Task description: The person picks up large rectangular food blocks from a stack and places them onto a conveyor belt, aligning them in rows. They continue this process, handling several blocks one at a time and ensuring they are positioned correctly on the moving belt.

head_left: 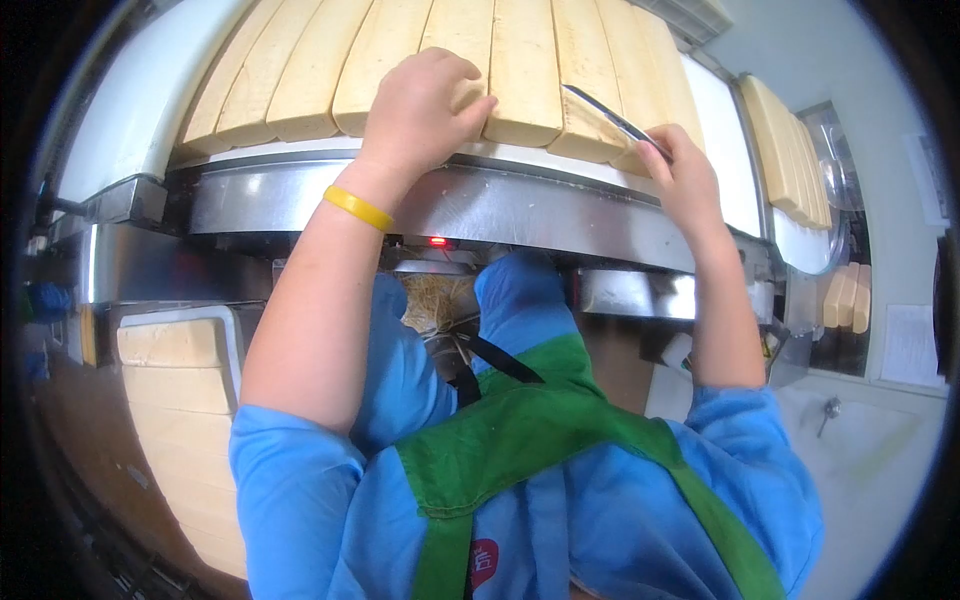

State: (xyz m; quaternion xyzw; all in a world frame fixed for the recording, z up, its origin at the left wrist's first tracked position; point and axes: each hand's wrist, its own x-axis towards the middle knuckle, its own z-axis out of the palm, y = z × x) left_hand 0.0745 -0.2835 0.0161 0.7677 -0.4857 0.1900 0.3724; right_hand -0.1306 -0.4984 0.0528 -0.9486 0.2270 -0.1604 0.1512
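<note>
Here on the line, a row of long pale blocks [525, 75] lies side by side on the white surface [725, 150], long axes running away from the person, near ends lined up close to the metal rail [590, 215]. The right hand [688, 178] has the slim knife [612, 116], fingers and thumb pinched firmly around its near end! The knife sits above the blocks toward the right of the row, its long axis slanting across theirs, tip pointing away from the person and to the left. Across to the left hand [422, 110], yellow band [358, 208] at the wrist: fingers half bent, thumb spread apart from them, over the near ends mid-row; whether it touches a block, I cannot tell. Down to the left, more pale blocks [175, 385] lie in a light-coloured tray [236, 345], long axes running crosswise.
</note>
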